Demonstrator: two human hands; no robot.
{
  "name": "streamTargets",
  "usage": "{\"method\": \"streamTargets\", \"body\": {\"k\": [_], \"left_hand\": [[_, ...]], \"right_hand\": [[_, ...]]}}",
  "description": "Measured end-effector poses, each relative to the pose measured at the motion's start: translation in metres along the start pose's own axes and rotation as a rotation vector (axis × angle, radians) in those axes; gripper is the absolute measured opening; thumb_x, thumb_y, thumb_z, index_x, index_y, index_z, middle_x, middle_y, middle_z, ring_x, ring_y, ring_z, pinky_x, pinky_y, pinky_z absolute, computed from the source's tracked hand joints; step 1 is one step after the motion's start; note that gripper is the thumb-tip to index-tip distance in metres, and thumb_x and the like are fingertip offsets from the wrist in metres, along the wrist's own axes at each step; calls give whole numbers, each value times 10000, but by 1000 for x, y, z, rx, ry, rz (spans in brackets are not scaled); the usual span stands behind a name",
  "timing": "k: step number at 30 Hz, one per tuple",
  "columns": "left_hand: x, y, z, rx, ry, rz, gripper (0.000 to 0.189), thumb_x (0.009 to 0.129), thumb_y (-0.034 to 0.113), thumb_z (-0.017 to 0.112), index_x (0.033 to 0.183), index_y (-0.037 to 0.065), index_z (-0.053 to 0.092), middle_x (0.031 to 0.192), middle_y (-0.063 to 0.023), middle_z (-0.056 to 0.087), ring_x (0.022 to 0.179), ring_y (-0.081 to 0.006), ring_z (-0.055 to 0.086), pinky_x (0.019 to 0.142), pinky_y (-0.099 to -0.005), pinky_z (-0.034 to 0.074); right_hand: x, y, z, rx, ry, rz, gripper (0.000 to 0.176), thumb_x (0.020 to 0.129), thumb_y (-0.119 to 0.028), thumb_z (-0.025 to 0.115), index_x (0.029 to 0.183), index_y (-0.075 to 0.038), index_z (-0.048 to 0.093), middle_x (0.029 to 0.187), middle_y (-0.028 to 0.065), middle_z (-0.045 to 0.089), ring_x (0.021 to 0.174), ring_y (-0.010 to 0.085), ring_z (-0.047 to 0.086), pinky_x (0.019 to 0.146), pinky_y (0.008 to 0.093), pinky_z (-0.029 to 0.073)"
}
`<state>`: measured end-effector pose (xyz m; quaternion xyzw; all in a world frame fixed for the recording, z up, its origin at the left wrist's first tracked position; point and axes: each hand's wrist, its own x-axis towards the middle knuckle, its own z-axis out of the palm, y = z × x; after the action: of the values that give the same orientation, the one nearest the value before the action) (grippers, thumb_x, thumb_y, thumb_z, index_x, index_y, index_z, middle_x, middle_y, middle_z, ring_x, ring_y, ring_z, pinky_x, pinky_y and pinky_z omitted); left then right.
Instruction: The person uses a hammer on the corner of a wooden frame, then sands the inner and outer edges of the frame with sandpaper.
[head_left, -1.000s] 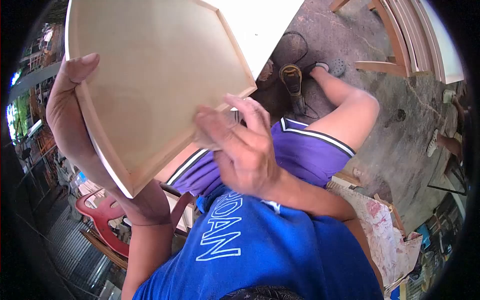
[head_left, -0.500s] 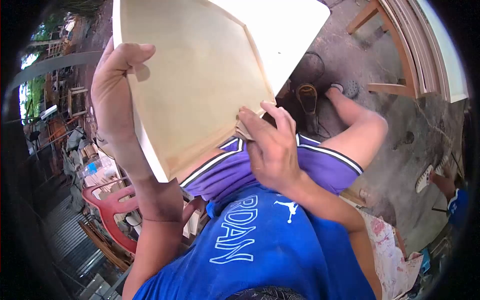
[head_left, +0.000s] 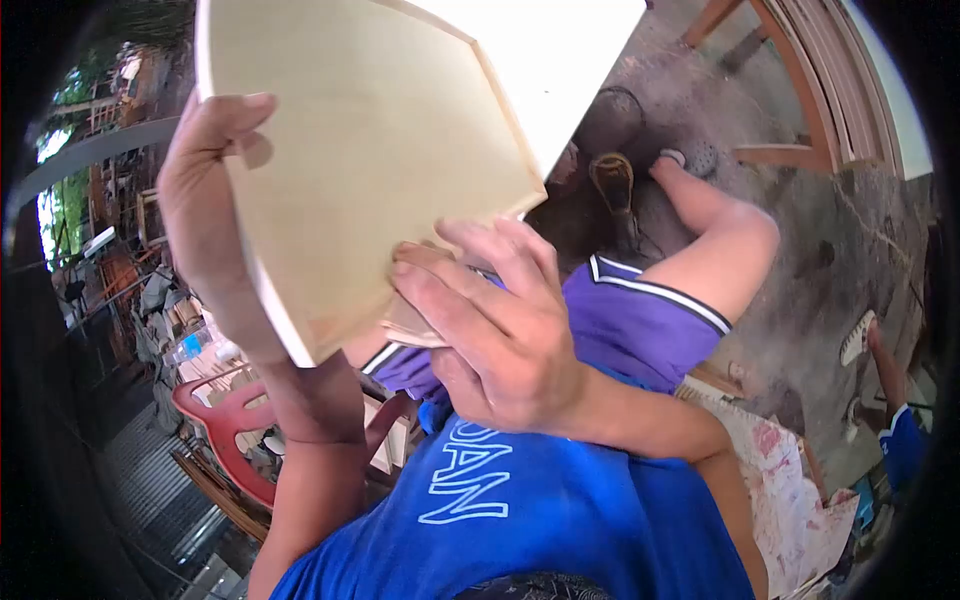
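A shallow wooden tray-like piece with a raised rim and white outer edge is tilted above my lap. My left hand grips its left side, thumb over the rim and fingers hidden behind. My right hand pinches a small folded tan sheet, perhaps sandpaper, at the near rim, with fingertips over the inner face. A bright white surface lies beyond the piece.
A red plastic chair stands at the left. A sander-like tool lies on the floor. Wooden furniture is at upper right, a stained cloth lower right. Another person's leg shows at far right.
My right hand has slid left along the near rim with the folded sheet, from the corner. The wooden piece and my left hand have shifted slightly left.
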<state>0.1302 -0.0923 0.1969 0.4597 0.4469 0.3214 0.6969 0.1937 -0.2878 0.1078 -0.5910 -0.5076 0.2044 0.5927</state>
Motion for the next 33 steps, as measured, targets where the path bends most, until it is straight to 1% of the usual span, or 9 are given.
{"method": "streamTargets", "body": {"k": [3,7,11,20,24,27,29,30,33], "left_hand": [[-1,2,-15,-117,-110,-106,266,884,44,602,1132,-42,641,1050,-185,716,844,-258,739,797,-373,612],[-2,-1,-26,23,28,36,276,895,38,596,1148,-67,634,1049,-187,722,854,-254,742,803,-367,619],[-3,-1,-32,78,64,122,306,891,29,588,1178,-71,631,1049,-184,719,856,-246,741,809,-360,616],[-6,0,-44,63,37,80,367,895,41,576,1244,-68,604,1088,-178,704,897,-233,727,827,-348,593],[-10,1,-25,-18,22,-14,355,887,43,586,1223,-67,618,1074,-169,703,893,-226,723,815,-347,588],[-4,3,-30,63,66,-24,324,873,47,598,1178,-52,648,1022,-142,707,891,-213,713,827,-321,577],[-6,-5,-14,28,92,35,307,862,43,610,1151,-44,662,987,-121,705,869,-188,697,804,-292,558],[-5,-7,-8,-17,105,89,290,851,39,621,1125,-35,677,952,-100,703,848,-162,682,782,-264,539],[2,-5,-21,236,87,225,278,830,23,639,1098,-29,690,910,-62,693,796,-103,634,721,-223,486]], "right_hand": [[-25,53,16,-172,40,27,505,713,-5,657,1217,-3,698,1248,159,710,1189,408,593,1047,544,415],[-74,170,24,-514,-48,149,444,816,-31,651,1260,-27,677,1175,134,742,1197,405,598,1050,556,404],[-93,217,23,-563,-165,255,405,864,-57,640,1268,-61,673,1226,131,733,1210,426,595,1047,541,425],[-80,199,48,-417,8,276,373,835,-3,596,1197,-56,670,1182,151,719,1165,418,625,974,497,494],[-39,96,49,-203,98,97,443,747,83,606,1184,39,659,1208,236,701,1115,419,672,955,497,525],[-2,16,30,-91,102,-19,421,740,62,646,1158,25,683,1156,196,722,1067,391,685,917,475,533],[10,2,23,-247,64,-198,390,806,-128,672,1160,35,678,1125,191,690,1043,345,651,865,477,535],[13,2,21,-207,59,-142,404,789,-158,698,1148,27,684,1092,176,682,997,333,640,828,449,536],[18,11,23,-48,105,-180,350,733,-69,725,1067,32,733,1014,154,725,870,305,642,754,394,520]]}}
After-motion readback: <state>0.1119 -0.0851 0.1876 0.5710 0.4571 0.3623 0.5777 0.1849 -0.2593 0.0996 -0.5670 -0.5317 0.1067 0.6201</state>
